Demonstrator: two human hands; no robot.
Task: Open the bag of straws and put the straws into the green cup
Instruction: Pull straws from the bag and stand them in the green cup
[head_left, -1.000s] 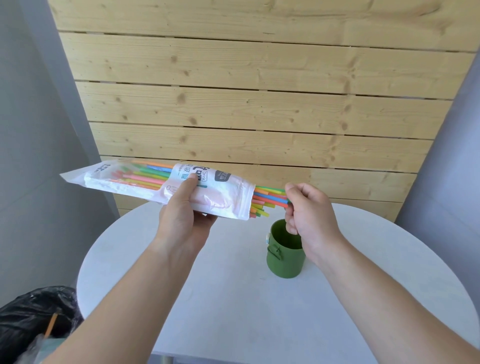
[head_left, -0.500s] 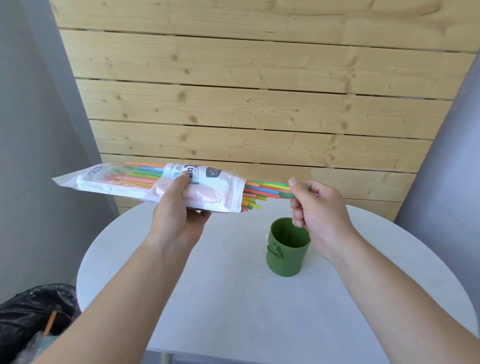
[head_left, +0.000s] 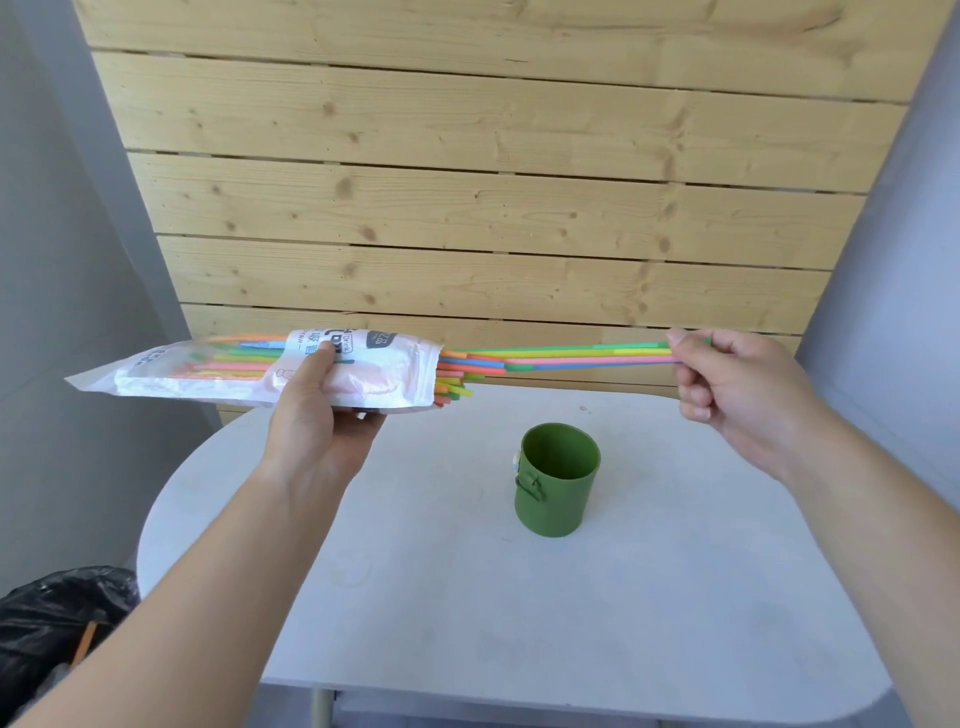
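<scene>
The left hand (head_left: 317, 415) grips the white printed plastic bag of straws (head_left: 208, 376) at mid-length, thumb pressed on top and fingers curled underneath. The bag is held approx. horiz. in the air above the table's rear left edge, w/ its open mouth facing right. A bundle of short coloured straw ends (head_left: 457, 376) (orange, yellow, green) pokes out of the mouth. The right hand (head_left: 737, 395) pinches the far ends of a few long straws (head_left: 571, 356) (green, yellow, pink, blue) btwn thumb and forefinger, the remaining fingers curled into the palm. These straws span the gap btwn the hands, and their near ends sit at the bag mouth; whether they are inside it cannot be told. The green cylindrical cup (head_left: 558, 483) stands upright on the white round table (head_left: 467, 623), below the straws and apart from both hands, w/ a small clip-like fitting on its left side. A pale wooden plank wall (head_left: 467, 182) stands behind the table. A black plastic bin bag (head_left: 47, 623) sits low at the left.
</scene>
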